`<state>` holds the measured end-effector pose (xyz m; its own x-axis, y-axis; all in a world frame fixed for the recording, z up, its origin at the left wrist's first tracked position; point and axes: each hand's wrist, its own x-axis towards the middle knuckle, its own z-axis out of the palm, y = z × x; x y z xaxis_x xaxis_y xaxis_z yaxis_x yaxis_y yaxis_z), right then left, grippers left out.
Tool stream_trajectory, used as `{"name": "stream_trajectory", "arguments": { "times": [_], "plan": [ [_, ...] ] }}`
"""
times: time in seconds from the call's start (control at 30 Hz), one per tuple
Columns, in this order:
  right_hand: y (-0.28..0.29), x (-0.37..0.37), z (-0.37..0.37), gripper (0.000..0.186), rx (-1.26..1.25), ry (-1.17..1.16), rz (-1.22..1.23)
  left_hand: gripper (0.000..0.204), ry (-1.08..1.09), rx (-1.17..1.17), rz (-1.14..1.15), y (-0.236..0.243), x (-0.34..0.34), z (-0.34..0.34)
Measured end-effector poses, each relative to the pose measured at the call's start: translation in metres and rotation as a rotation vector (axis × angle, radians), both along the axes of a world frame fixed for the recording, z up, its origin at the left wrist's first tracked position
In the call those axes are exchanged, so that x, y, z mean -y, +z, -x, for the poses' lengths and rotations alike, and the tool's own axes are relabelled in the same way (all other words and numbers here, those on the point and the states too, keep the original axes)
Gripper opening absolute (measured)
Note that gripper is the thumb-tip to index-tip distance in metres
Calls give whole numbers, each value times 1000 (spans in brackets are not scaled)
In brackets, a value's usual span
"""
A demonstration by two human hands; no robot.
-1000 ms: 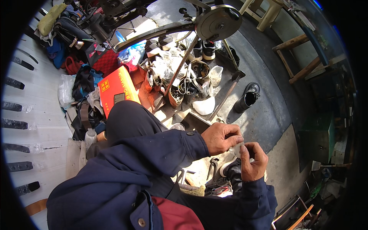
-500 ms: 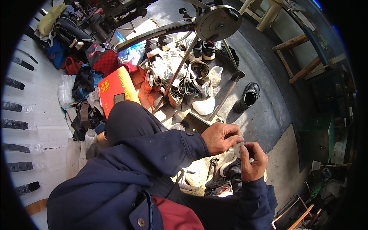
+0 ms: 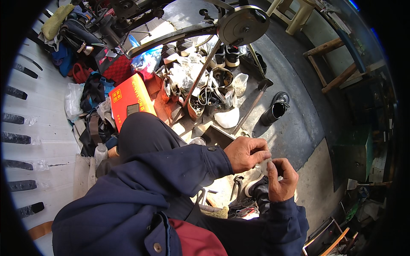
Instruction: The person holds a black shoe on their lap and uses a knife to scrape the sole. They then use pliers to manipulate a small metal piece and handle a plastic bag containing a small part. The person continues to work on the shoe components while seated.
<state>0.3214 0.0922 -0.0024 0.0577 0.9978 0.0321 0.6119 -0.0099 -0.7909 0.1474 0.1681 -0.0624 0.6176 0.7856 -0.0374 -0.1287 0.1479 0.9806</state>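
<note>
My left hand (image 3: 244,153) is closed in a pinch, thumb against the bent fingers. Close beside it, my right hand (image 3: 282,181) is pinched too, its thumb pointing up. Between the fingertips of both shows a small, pale, translucent piece (image 3: 264,165), like thin plastic; its kind is too small to make out. Under the hands lie pincers (image 3: 236,186) with dark handles, and a dark shoe with a white toe (image 3: 255,186) is partly hidden by my right arm.
A single black shoe (image 3: 274,114) stands on the dark mat. Ahead are piled shoes and plastic bags (image 3: 186,73), a red box (image 3: 129,99) and a machine's metal wheel (image 3: 243,26). Dark straps (image 3: 16,138) line the left side; a wooden-framed stool (image 3: 326,47) stands right.
</note>
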Motion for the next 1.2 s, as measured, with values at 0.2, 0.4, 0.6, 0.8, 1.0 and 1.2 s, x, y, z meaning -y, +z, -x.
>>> {"name": "stream_trajectory", "arguments": {
  "times": [0.2, 0.4, 0.6, 0.8, 1.0, 1.2],
  "plan": [
    [1, 0, 1, 13, 2, -3, 0, 18, -6, -15, -35, 0, -1, 1],
    [1, 0, 1, 13, 3, -3, 3, 19, 9, -25, -16, 1, 0, 1],
    [1, 0, 0, 13, -4, 0, 8, 19, 30, -17, -6, 2, 0, -1],
    [1, 0, 0, 13, 1, -1, 7, 20, -2, -31, -45, -1, -1, 1],
    [0, 0, 0, 13, 5, 5, 2, 21, 24, -3, 13, 0, 1, -1],
    [1, -1, 1, 12, 2, 3, 4, 21, 28, -37, -97, 0, -2, 1]
  ]
}}
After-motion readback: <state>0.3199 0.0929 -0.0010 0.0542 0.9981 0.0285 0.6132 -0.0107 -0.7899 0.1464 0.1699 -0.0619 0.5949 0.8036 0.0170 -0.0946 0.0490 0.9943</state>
